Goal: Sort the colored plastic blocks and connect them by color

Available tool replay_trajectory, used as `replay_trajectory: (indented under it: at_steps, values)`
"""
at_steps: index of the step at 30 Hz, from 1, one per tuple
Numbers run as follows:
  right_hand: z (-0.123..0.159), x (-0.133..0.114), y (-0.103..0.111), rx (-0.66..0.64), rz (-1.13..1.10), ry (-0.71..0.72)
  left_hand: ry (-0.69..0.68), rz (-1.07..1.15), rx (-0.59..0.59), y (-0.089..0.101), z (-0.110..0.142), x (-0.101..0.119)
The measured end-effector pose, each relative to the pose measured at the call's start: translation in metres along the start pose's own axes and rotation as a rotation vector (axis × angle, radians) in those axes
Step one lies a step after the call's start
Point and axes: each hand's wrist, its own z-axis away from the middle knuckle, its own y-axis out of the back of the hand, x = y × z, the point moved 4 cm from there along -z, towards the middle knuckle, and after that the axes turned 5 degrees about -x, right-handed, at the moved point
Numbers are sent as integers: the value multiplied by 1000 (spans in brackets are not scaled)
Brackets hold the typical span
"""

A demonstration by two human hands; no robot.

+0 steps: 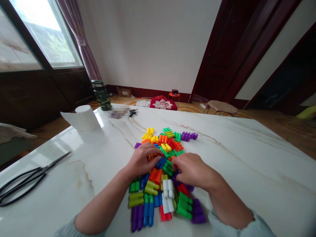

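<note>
A heap of colourful plastic building blocks (163,174), each shaped like joined round pegs, lies on the white marbled table. Over the heap's left side is my left hand (143,159), fingers and thumb apart, with orange blocks showing between them. A blue block (161,162) and a green block (168,168) lie by its thumb tip. My right hand (194,169) reaches into the right side with curled fingers; whatever is in them is hidden. Beneath it are purple blocks (176,180). Nearer me lie a white block (168,188) and a large green block (184,205).
Long-handled black scissors (44,169) lie at the left on the table (247,164). Farther back stand a white paper roll (85,118) and a camouflage bottle (101,95), with small black pliers (133,112) nearby. A stool (221,107) stands beyond the far edge.
</note>
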Motion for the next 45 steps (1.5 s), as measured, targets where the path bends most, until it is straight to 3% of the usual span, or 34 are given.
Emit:
replay_trajectory:
  at_steps: [2, 4, 6, 8, 11, 16, 20, 25, 31, 40, 43, 45]
  values:
    - [0, -1, 7, 87, -102, 8, 7, 2, -2, 1, 0, 2]
    - [-1, 1, 18, 271, -290, -19, 23, 4, 15, 2, 1, 4]
    - [-5, 6, 23, 465, -571, -39, 23, 20, 46, 3, 2, 5]
    - [-13, 12, 17, 542, -905, -44, 5, 39, 74, 2, 3, 4]
    - [-26, 13, -2, 453, -1304, -88, -15, 44, 115, 1, 4, 3]
    - [-33, 2, -19, 266, -1519, -87, 1, 57, 168, 1, 4, 0]
    - [-33, -1, -20, 253, -1414, -53, 10, 96, 189, 1, 3, -1]
    - [-30, 1, -11, 437, -1036, -17, 76, 93, 285, 5, 2, -4]
    - [-27, -7, -7, 567, -983, -7, 173, 79, 359, 9, 2, -3]
    - [-24, -19, -8, 745, -754, 60, 154, 36, 367, 9, 3, 2]
    - [-22, -5, 1, 812, -709, 43, 142, 67, 346, 10, 3, -1]
    - [-18, 24, 8, 936, -681, -42, 163, 80, 365, 12, 4, -5]
